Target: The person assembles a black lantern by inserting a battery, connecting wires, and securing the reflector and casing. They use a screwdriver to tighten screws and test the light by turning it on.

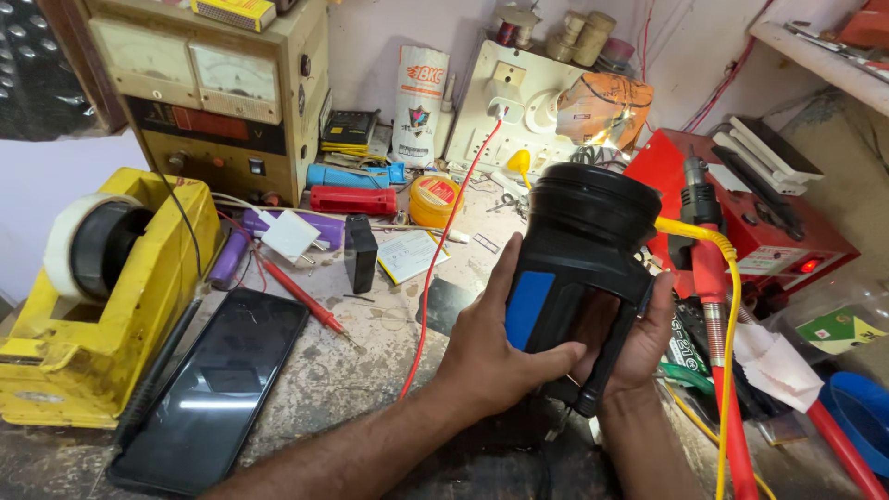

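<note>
- Cluttered repair table (370, 370) lies under my hands, a dark phone (218, 393) at left.
- With my left hand (495, 356), fingers closed around its side, I hold the black torch (579, 255) above the table's middle.
- With my right hand (644, 347) I cup it from beneath, fingers wrapped.
- Keeping both grips firm should steady it, clear of the red wire (444, 250).

A single head-worn camera is looking steeply down and forward over a cluttered repair tabletop (370, 370), sitting close above the wearer's forearms, facing the back wall (370, 46) and taking in the bench from edge to shelf (824, 56).
</note>
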